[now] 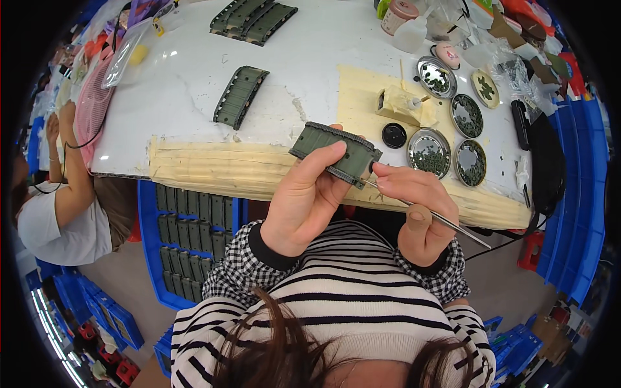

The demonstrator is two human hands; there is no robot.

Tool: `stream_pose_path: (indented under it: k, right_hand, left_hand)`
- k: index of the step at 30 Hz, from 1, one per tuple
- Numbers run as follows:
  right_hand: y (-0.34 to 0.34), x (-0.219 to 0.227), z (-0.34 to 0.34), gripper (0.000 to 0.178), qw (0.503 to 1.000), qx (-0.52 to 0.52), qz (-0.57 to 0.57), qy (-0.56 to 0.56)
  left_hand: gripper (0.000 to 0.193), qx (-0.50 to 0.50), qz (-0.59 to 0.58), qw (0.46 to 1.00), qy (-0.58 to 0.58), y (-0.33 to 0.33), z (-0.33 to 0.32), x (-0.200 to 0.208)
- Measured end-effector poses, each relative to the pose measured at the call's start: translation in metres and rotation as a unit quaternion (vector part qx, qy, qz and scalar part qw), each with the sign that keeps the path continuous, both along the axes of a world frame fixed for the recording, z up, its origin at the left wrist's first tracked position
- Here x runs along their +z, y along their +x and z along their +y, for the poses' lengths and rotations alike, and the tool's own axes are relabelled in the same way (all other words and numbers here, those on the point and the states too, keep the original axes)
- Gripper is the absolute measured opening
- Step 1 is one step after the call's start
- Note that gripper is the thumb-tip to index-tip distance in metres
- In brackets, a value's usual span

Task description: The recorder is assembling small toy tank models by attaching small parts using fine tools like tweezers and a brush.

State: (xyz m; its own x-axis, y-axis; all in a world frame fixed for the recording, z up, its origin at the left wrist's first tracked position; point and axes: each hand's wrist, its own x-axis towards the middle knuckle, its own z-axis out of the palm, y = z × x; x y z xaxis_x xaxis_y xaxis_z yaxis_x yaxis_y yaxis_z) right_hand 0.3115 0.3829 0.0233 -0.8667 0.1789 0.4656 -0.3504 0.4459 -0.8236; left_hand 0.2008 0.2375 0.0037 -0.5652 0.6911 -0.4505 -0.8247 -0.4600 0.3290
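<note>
My left hand (299,204) grips a dark green, curved plastic part (315,138) with ridged edges, its thumb lying across the face. Between the fingers of my right hand (424,210) is a slim pair of metal tweezers (460,229). Their tip meets the part's near right corner; anything tiny at the tip is too small to make out. A similar green curved part (241,97) lies alone on the white table (174,84), and several more green parts (252,19) sit together at the far edge.
Round metal dishes (429,153) of small green pieces stand at right, near a black cap (394,135) and a taped block (404,105). Padding (220,165) covers the table's front edge. A blue crate (150,252) below holds rows of green parts. Another person (65,220) sits at left.
</note>
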Motion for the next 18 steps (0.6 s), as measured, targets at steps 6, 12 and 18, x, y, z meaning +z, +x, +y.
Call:
stream_pose_path:
  k: [6, 12, 18]
  right_hand:
    - [-0.0014, -0.0025, 0.0001, 0.021, 1.000, 0.000, 0.004, 0.007]
    - [-0.0020, -0.0023, 0.0008, 0.021, 1.000, 0.001, 0.000, 0.020]
    - [-0.0009, -0.0016, 0.0026, 0.020, 0.998, 0.012, 0.010, 0.062]
  left_hand:
    - [0.036, 0.001, 0.006, 1.000, -0.004, 0.0000, -0.0004, -0.0020]
    - [0.036, 0.004, 0.008, 1.000, -0.003, 0.0002, 0.0001, -0.0027]
    - [0.036, -0.006, 0.004, 1.000, -0.004, 0.0004, 0.0013, -0.0016]
